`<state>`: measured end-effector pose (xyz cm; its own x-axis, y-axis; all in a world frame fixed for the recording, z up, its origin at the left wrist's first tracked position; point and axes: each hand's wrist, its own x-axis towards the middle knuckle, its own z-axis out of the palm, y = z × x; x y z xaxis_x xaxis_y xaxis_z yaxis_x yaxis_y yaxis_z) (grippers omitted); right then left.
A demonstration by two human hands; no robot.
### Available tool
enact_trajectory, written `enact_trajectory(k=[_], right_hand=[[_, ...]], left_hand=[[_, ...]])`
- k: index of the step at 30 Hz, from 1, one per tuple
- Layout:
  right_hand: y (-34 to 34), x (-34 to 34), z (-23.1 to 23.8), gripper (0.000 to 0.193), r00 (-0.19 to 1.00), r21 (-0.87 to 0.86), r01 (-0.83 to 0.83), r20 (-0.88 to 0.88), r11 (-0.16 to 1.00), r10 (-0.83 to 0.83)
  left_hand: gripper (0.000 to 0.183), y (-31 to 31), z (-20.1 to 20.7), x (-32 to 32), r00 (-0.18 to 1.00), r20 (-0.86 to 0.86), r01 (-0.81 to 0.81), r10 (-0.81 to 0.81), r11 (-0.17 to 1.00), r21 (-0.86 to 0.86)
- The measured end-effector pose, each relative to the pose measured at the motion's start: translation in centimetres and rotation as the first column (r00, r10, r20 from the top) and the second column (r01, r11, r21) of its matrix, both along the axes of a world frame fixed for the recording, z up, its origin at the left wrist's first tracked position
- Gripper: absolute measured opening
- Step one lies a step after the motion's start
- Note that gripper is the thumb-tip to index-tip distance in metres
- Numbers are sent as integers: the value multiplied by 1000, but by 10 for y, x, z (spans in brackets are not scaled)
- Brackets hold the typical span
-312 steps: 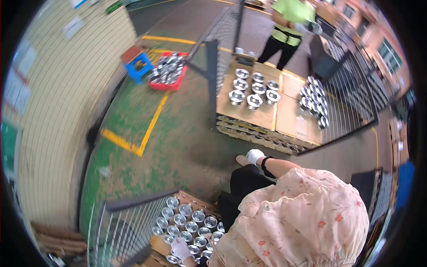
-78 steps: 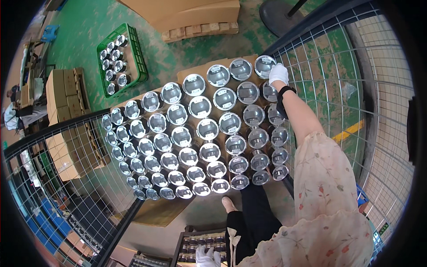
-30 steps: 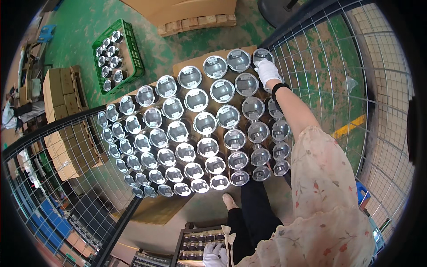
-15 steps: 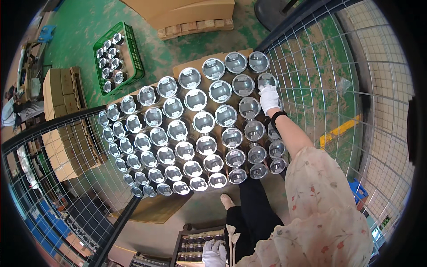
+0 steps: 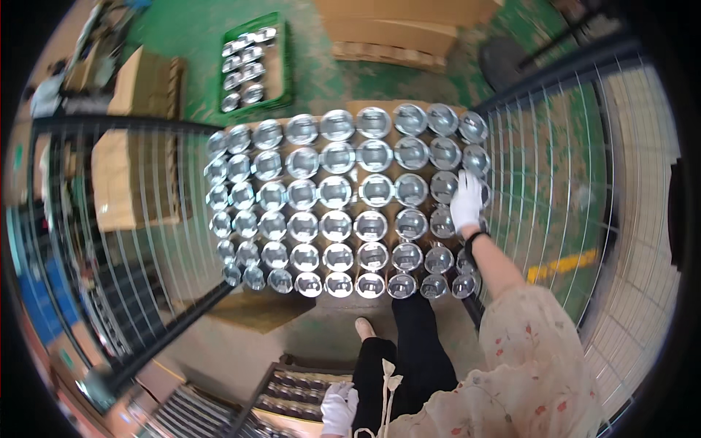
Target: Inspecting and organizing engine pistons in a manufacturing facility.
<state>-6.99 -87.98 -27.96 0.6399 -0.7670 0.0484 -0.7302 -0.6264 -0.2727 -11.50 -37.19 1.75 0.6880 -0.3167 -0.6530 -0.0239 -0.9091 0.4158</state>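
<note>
Rows of round silver engine pistons (image 5: 337,191) stand crown up on brown sheet board inside a wire-mesh cage. My right hand (image 5: 466,202), in a white glove, is over the right-hand columns, around the third row from the back. Its fingers stretch away from me and partly cover a piston (image 5: 485,194) at the right edge. No piston is lifted in it. Low in the view, my gloved left hand (image 5: 339,407) hangs with loosely bent fingers and nothing visible in it. Beside it is an open box of pistons (image 5: 292,390).
Mesh panels (image 5: 544,168) with dark frame bars flank the pistons. Beyond them, a green crate (image 5: 286,66) of pistons lies on the floor. Cardboard boxes stand on a pallet (image 5: 391,55) at the back and at left (image 5: 135,179). My legs are close to the front edge.
My right hand has come back toward me from a piston in the second row. My left hand has shifted slightly left. The whole view has turned, levelling the rows.
</note>
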Motion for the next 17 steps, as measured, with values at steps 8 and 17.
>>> enact_trajectory(k=[8, 17], right_hand=[[251, -17, 80, 48, 909, 351, -408, 75, 843, 409], [511, 96, 187, 38, 611, 504, -743, 245, 440, 752]], left_hand=[[33, 108, 20, -13, 975, -25, -209, 223, 943, 260], [33, 260, -30, -63, 901, 117, -434, 418, 880, 195]])
